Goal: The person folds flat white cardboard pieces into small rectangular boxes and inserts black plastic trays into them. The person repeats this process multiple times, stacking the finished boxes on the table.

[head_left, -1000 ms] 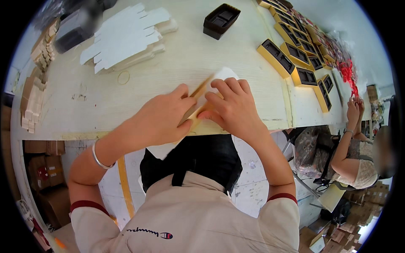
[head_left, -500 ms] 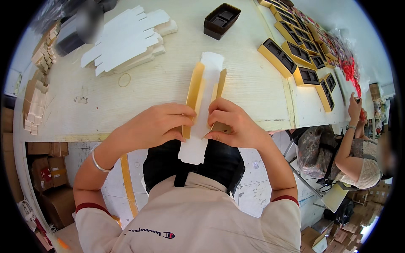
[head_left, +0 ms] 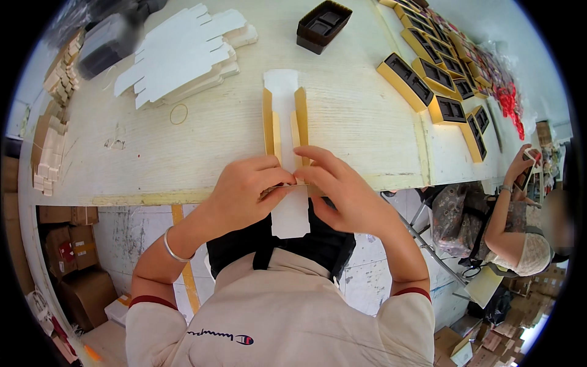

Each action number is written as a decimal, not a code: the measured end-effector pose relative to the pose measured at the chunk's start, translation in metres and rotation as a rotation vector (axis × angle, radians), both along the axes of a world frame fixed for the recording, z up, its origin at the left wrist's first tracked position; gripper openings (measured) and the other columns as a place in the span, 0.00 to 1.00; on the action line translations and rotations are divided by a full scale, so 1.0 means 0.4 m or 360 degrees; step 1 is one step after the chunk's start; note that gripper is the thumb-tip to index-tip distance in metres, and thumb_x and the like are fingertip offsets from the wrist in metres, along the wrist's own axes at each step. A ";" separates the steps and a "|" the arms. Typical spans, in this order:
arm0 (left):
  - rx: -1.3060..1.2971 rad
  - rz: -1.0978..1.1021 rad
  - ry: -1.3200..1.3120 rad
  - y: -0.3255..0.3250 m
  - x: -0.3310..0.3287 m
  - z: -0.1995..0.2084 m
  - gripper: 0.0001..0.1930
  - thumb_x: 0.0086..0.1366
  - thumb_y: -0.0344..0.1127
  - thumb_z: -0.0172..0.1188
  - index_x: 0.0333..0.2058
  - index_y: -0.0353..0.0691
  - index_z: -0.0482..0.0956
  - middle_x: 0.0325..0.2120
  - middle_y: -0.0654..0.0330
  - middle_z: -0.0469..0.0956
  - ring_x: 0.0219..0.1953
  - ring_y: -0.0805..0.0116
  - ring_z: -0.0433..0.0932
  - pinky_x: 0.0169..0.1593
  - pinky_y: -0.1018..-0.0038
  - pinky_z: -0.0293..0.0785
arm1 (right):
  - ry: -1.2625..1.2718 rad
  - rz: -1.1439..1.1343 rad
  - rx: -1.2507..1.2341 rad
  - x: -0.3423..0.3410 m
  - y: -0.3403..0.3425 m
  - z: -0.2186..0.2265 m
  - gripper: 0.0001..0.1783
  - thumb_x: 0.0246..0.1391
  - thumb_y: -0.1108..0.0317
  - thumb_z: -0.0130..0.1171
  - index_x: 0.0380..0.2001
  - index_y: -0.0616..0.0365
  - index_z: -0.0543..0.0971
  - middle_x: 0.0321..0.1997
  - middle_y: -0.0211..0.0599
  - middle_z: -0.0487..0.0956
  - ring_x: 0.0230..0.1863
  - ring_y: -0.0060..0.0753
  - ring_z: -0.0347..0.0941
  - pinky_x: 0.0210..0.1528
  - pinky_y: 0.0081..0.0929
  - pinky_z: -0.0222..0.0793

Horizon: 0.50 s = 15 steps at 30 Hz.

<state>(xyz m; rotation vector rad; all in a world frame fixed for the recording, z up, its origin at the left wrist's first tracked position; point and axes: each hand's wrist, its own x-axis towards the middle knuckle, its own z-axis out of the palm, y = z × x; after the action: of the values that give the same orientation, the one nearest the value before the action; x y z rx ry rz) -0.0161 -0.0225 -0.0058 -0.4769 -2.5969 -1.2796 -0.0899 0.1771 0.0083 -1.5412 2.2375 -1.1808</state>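
Observation:
A part-folded cardboard box (head_left: 285, 131), white within and gold on its raised sides, lies across the table's front edge. Its white end flap (head_left: 290, 214) hangs over my lap, and the far flap lies flat. My left hand (head_left: 247, 186) pinches the near end of the box, fingers and thumb closed on a gold side flap turned inward. From the other side my right hand (head_left: 342, 189) grips the same end, its fingertips meeting the left ones over the middle. My fingers hide part of the folded flaps.
Flat white box blanks (head_left: 177, 58) lie stacked at the far left. Dark plastic trays (head_left: 324, 27) stand nested at the back, near gold boxes with dark inserts (head_left: 406, 82) on the right. A rubber band (head_left: 178, 114) lies on the table (head_left: 367, 116). A co-worker (head_left: 513, 226) sits at right.
Both hands have come together at the box's near end, where the side flaps are now turned inward. The box has shifted slightly and stands straighter. The co-worker's hands have moved lower.

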 end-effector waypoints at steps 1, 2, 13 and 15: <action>0.0002 0.0013 -0.0025 -0.001 0.006 0.003 0.04 0.53 0.25 0.66 0.28 0.36 0.80 0.21 0.60 0.71 0.18 0.69 0.68 0.21 0.77 0.63 | 0.0210 0.0005 0.0029 0.011 0.008 -0.003 0.25 0.36 0.82 0.60 0.44 0.61 0.73 0.54 0.47 0.71 0.45 0.42 0.71 0.42 0.32 0.68; 0.0002 0.0046 -0.0081 -0.001 0.016 0.004 0.04 0.53 0.25 0.65 0.28 0.37 0.80 0.22 0.60 0.72 0.19 0.67 0.70 0.23 0.75 0.65 | 0.0419 0.0010 0.0057 0.026 0.017 -0.008 0.27 0.38 0.81 0.60 0.47 0.62 0.73 0.56 0.49 0.70 0.46 0.42 0.70 0.45 0.34 0.67; -0.0409 0.0014 0.0166 0.014 0.055 -0.004 0.18 0.57 0.38 0.64 0.43 0.32 0.76 0.34 0.54 0.71 0.33 0.58 0.74 0.36 0.70 0.73 | 0.0816 -0.0099 -0.0355 0.051 0.001 -0.094 0.24 0.35 0.82 0.58 0.43 0.74 0.76 0.55 0.51 0.72 0.40 0.42 0.75 0.41 0.32 0.72; -0.0119 -0.0155 0.0037 -0.007 0.049 0.004 0.22 0.64 0.45 0.55 0.46 0.30 0.74 0.36 0.53 0.71 0.35 0.56 0.74 0.40 0.69 0.73 | 0.0524 -0.0098 -0.0422 0.050 -0.003 -0.084 0.20 0.37 0.82 0.59 0.40 0.71 0.77 0.50 0.48 0.73 0.38 0.42 0.74 0.38 0.31 0.72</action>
<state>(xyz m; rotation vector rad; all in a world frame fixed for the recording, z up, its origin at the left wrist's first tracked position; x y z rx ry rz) 0.0036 -0.0253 -0.0041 -0.6345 -2.6394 -1.2014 -0.0698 0.1761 -0.0253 -1.9021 2.4230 -1.3752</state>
